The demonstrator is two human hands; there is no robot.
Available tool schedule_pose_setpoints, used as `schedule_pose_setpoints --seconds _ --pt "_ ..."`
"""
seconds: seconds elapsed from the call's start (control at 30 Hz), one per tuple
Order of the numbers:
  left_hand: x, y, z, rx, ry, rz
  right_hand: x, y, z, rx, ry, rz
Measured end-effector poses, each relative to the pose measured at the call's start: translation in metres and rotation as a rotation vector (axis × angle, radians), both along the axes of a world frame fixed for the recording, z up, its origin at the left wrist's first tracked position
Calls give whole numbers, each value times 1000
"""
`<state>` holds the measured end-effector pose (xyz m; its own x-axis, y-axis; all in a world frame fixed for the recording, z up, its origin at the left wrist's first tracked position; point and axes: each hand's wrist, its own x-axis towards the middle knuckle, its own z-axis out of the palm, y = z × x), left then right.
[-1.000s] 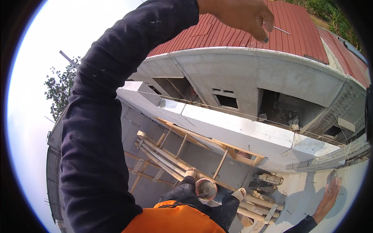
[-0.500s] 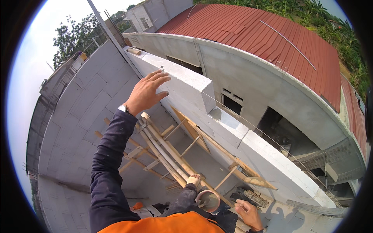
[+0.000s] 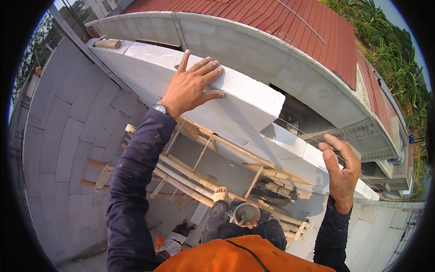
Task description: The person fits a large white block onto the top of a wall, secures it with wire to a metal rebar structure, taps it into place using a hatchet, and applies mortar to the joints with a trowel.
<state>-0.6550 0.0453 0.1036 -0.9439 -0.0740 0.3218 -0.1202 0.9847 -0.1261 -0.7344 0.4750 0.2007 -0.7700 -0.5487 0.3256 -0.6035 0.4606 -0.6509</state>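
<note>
My left hand [image 3: 192, 86] lies with spread fingers on the upper edge and near face of a long white wall block [image 3: 253, 97]. The block sits on top of the white block wall [image 3: 290, 143], its right end forming a step above the lower course. Off to the right, my right hand [image 3: 342, 177] is raised over the lower course, fingers bent and apart, with nothing visible in it. A thin string [image 3: 294, 128] runs along the outer side of the wall and passes close to that hand.
Below me are bamboo poles [image 3: 186, 183], a timber frame [image 3: 253, 181] and a bucket [image 3: 258, 217] of grey mix by my sandalled foot [image 3: 220, 195]. A wooden piece [image 3: 108, 43] lies at the wall's far left end. Beyond stands a building with a red metal roof [image 3: 299, 41].
My left hand has come down onto the block. My right hand has risen from low beside my body to the wall top near the string. The view has shifted toward the wall.
</note>
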Motion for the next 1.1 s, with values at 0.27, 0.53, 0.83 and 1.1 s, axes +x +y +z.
schedule_pose_setpoints --seconds 0.27,0.53,0.83,1.1 --pt "2 -6 -11 57 73 -77 16 -77 25 1 171 39" --pt "-2 -5 -1 13 54 -96 -10 -77 -32 458 310 -65" --pt "-2 -1 21 26 -106 -109 -6 -77 -36 310 378 -253" --pt "6 -23 2 86 -23 -132 13 -125 -20 62 111 -150"
